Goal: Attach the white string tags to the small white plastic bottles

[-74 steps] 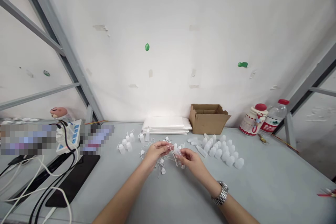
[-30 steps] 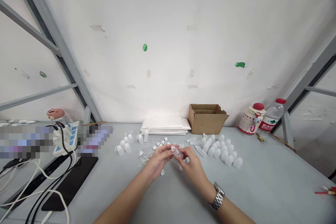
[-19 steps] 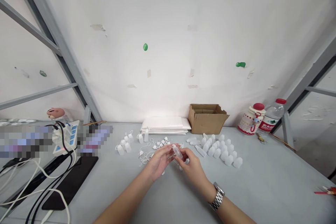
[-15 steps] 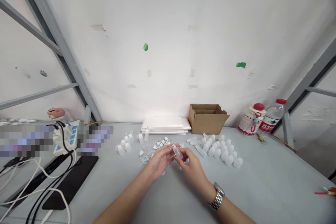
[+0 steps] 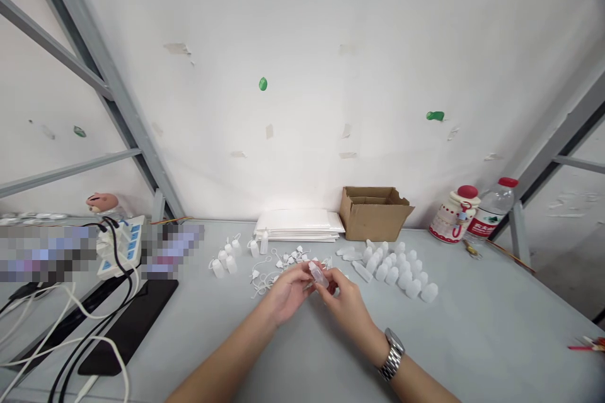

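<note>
Both our hands pinch one small bottle: left hand below-left, right hand below-right, its axis slanting up-left.

Bright, even indoor light, glare patch on the wall above the stack of white sheets, soft faint shadows, wide-angle bending at the edges, pixelated blocks at left, small items slightly soft.
</note>
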`<action>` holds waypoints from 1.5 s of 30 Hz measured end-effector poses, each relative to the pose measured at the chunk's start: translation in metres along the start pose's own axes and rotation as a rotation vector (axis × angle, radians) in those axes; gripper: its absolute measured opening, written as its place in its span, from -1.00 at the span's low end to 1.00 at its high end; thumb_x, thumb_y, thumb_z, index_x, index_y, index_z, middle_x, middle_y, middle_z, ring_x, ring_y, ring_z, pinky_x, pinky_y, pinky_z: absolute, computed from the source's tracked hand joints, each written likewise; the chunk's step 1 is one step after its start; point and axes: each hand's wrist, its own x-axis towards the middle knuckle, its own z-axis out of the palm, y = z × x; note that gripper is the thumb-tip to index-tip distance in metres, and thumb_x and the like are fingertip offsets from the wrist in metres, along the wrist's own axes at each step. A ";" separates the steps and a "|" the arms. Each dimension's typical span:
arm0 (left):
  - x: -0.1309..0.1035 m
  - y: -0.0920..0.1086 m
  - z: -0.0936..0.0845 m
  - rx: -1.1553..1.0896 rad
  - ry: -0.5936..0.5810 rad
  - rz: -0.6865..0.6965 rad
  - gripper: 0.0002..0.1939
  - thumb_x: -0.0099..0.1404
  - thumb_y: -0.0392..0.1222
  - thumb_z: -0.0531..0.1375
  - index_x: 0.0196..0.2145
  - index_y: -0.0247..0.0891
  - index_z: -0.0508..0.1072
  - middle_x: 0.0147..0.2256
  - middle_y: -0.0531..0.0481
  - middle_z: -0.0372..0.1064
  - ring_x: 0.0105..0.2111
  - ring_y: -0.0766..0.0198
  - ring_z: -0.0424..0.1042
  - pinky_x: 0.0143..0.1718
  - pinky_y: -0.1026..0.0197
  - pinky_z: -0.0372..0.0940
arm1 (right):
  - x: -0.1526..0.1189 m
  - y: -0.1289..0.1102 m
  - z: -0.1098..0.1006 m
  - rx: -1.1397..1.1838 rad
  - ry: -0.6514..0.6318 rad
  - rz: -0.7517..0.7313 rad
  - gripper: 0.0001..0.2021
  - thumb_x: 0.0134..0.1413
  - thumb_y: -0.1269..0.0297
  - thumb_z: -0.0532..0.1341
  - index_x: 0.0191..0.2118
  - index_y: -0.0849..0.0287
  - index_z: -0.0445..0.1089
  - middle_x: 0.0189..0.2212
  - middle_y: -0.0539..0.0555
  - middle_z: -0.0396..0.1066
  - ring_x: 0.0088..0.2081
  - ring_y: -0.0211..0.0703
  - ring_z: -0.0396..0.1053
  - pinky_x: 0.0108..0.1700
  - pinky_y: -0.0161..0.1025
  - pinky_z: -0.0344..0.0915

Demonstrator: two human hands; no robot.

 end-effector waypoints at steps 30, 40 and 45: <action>-0.001 -0.002 0.005 -0.070 0.105 -0.068 -0.80 0.09 -0.29 0.10 -0.31 -0.31 0.45 -0.25 -0.11 0.42 -0.23 0.20 0.36 -0.14 0.19 0.18 | -0.002 0.003 0.002 -0.187 0.005 -0.056 -0.89 0.10 0.28 0.05 -0.32 0.14 0.28 -0.45 0.05 0.38 -0.45 -0.20 0.30 -0.39 -0.28 0.22; -0.003 -0.003 0.011 -0.048 0.066 -0.042 -0.74 0.05 -0.33 0.09 -0.27 -0.31 0.44 -0.23 -0.10 0.42 -0.21 0.19 0.36 -0.15 0.21 0.17 | -0.002 0.003 0.003 -0.275 0.049 -0.088 -0.90 0.11 0.29 0.04 -0.37 0.14 0.26 -0.48 0.05 0.37 -0.46 -0.19 0.30 -0.42 -0.29 0.22; -0.003 -0.001 0.011 -0.075 0.148 -0.049 -0.80 0.14 -0.26 0.09 -0.30 -0.34 0.45 -0.21 -0.15 0.41 -0.18 0.17 0.36 -0.11 0.17 0.18 | -0.003 0.007 0.004 -0.311 0.059 -0.137 -0.92 0.10 0.33 0.05 -0.33 0.16 0.26 -0.44 0.07 0.37 -0.42 -0.16 0.32 -0.40 -0.27 0.25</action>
